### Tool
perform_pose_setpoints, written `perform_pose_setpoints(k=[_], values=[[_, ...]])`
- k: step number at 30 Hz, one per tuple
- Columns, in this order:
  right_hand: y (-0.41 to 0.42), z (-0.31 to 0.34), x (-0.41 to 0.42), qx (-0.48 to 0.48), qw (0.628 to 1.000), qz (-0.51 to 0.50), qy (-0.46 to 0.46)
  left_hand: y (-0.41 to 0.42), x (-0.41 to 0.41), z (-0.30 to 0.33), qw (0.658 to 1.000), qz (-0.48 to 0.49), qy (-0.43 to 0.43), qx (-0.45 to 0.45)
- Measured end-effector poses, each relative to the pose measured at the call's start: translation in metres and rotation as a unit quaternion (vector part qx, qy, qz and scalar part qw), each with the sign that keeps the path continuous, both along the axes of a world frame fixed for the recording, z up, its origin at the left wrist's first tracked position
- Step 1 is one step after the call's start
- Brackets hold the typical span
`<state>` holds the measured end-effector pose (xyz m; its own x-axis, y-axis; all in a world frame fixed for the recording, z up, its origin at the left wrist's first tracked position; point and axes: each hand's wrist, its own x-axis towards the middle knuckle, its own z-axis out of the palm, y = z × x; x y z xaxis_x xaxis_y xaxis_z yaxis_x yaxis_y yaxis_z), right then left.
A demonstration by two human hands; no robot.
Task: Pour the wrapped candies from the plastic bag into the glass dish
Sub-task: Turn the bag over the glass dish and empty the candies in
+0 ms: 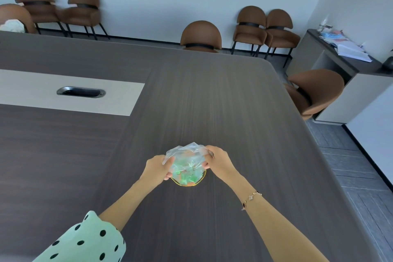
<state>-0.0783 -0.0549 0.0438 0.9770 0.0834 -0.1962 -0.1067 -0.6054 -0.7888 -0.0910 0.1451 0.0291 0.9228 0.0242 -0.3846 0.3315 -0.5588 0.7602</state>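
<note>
Two hands, left hand (157,167) and right hand (219,160), fingers gripping one plastic bag (187,155) over one glass dish (188,184).

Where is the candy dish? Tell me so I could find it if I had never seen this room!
Look at the big dark wooden table and find the person's two hands near its front edge. Between the left hand and right hand is a crinkly clear plastic bag, and the glass dish sits right under it. It is the small see-through bowl with a yellow rim, filled with green and orange candies.
</note>
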Motion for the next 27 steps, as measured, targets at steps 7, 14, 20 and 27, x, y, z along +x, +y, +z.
perform_pose_setpoints(k=[7,14,20,27], values=[[-0.003,0.014,0.006,-0.003,0.999,-0.003,-0.052,0.003,0.006,0.01,0.999,-0.008,-0.046,-0.02],[-0.004,0.027,0.013,0.002,0.997,-0.008,-0.079,0.002,0.016,0.023,0.996,0.014,-0.088,-0.015],[-0.005,0.032,0.017,0.016,0.996,-0.013,-0.081,-0.003,0.018,0.039,0.994,0.018,-0.105,-0.003],[-0.006,0.045,0.022,0.033,0.994,-0.013,-0.099,0.002,0.021,0.047,0.991,0.004,-0.132,-0.023]])
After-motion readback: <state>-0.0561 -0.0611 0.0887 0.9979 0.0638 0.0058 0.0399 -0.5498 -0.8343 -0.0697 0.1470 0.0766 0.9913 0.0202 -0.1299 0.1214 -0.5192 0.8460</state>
